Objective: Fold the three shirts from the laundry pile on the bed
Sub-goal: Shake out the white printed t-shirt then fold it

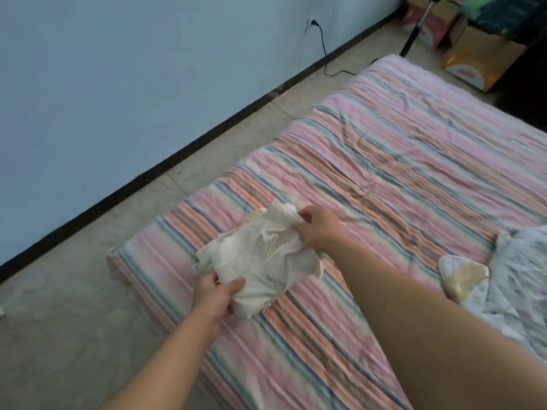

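Observation:
A cream white shirt (260, 255) lies bunched and partly folded near the left corner of the striped bed (384, 161). My left hand (214, 297) grips its near edge, thumb on top of the cloth. My right hand (318, 229) pinches a fold at its far right side. A pale patterned garment (515, 279) with a cream patch lies crumpled at the bed's right edge, apart from both hands.
The bed sits low on a beige tiled floor (74, 306). A pale blue wall (118, 84) with a dark skirting runs along the left, with a plugged-in black cable (322, 51). Cardboard boxes (476, 54) and a stand pole crowd the far right corner.

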Demonstrator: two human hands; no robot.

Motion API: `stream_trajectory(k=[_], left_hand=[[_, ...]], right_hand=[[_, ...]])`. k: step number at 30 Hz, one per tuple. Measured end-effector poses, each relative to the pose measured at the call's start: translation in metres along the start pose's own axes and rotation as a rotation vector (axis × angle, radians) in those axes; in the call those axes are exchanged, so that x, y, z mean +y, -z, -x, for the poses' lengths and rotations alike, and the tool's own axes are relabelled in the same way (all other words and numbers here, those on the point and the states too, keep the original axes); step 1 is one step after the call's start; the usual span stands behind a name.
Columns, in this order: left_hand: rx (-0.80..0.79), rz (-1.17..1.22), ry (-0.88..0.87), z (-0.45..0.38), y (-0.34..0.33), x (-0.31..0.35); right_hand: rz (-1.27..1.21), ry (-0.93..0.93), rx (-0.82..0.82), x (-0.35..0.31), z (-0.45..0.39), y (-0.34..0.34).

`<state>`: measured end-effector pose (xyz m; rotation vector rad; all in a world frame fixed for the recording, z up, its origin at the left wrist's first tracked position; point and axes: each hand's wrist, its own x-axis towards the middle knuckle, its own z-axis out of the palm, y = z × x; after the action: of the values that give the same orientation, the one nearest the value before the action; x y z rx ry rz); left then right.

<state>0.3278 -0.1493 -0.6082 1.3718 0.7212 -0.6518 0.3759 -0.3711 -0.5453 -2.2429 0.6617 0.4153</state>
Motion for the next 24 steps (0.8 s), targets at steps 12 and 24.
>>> stream_trajectory(k=[12,24], left_hand=[[0.101,-1.642,-0.853,-0.009,-0.01,-0.008],[-0.189,-1.77,-0.393,-0.066,-0.025,0.015]], right_hand=[[0.63,0.691,0.17,0.02,0.023,-0.069],[1.029,0.394,-0.315,0.045,-0.015,-0.076]])
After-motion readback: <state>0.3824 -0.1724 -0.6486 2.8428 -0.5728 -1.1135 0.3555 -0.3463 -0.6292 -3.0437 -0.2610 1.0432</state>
